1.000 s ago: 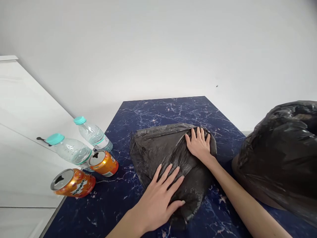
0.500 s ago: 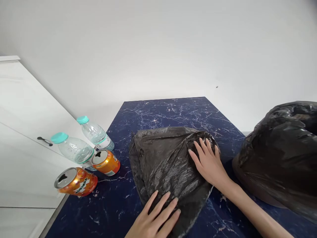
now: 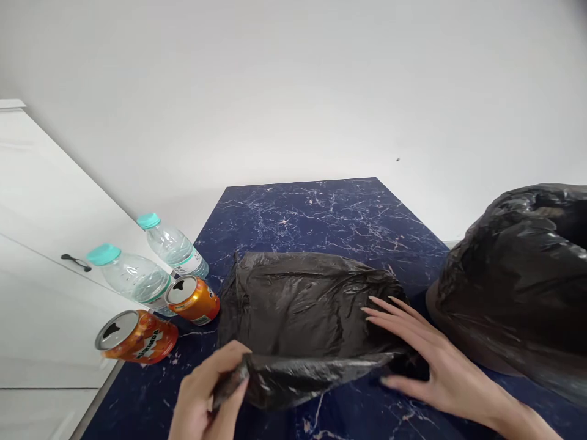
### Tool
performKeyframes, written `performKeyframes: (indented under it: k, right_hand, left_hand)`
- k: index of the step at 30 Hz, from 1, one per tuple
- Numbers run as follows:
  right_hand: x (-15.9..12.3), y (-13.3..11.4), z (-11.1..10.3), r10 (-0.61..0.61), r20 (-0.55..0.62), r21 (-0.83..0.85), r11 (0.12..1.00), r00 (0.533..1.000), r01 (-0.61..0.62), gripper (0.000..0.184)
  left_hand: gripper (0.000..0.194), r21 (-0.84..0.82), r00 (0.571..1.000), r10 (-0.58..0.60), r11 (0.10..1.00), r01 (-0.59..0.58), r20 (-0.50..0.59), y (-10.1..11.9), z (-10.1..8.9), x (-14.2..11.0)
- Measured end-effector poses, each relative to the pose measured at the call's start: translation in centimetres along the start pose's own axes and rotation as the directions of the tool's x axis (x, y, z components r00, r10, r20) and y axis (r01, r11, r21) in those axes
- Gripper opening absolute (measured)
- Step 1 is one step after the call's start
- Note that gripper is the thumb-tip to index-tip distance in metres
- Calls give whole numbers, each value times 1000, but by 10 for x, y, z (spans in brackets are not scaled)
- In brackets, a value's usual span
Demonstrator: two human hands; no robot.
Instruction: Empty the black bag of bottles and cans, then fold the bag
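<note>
A black plastic bag [image 3: 302,305] lies spread on the blue marbled table, its near edge lifted and folded up. My left hand [image 3: 208,391] pinches the bag's near left corner between thumb and fingers. Over the bag's right side is my right hand [image 3: 426,354], fingers stretched and thumb apart, near or touching the plastic; which of these I cannot tell. Left of the bag stand two orange soda cans, the nearer can [image 3: 137,336] and the farther can [image 3: 192,299]. Behind them are two clear bottles with turquoise caps, a nearer bottle [image 3: 132,278] and a farther bottle [image 3: 177,244].
On the right stands a bin [image 3: 513,293] lined with a black bag. The blue marbled table [image 3: 298,214] reaches back towards a white wall [image 3: 293,91]. A white cabinet [image 3: 46,244] with a dark handle borders the left side.
My left hand has moved left from lying flat on the bag and now grips its near corner, raising the edge. The right hand has slid right and nearer to me.
</note>
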State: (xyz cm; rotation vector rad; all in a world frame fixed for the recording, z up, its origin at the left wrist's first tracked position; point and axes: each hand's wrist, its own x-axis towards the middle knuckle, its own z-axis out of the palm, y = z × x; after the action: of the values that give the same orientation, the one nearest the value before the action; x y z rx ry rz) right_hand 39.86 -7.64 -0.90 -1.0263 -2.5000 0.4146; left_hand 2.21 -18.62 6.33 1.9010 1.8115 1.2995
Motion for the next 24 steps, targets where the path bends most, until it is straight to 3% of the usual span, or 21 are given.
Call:
performKeyframes:
  k: [3,9,13,16,18,20,22,24]
  right_hand:
    - [1,8,3,49,-66,-17,999,997,-50,46]
    - [-3,11,8,147,-226,38,989,963,-142,31]
    - [0,3,10,323,-284,131,946,903,-297,32]
    - [11,-6,9,478,-262,198,877,839,-438,38]
    - [18,-10,8,541,-210,227,837,814,-498,43]
    - [22,-10,9,563,-169,230,821,809,-523,45]
    - [22,-7,13,572,-155,211,815,805,-539,47]
    - [19,-5,17,566,-151,162,823,810,-545,50]
  left_hand:
    - [27,127,982,-23,991,47,-186,10,-12,34]
    - [24,441,960,154,897,-37,-232,11,-27,97]
    - [24,595,950,229,801,-60,-213,1,-15,115]
    - [45,565,882,404,798,-210,-243,8,4,113]
    - [53,500,835,531,767,-403,-142,17,20,104]
    - [55,385,802,579,713,-586,149,21,37,93]
    - [55,297,734,514,689,-661,444,15,53,84]
    - [60,310,708,401,695,-649,581,2,67,80]
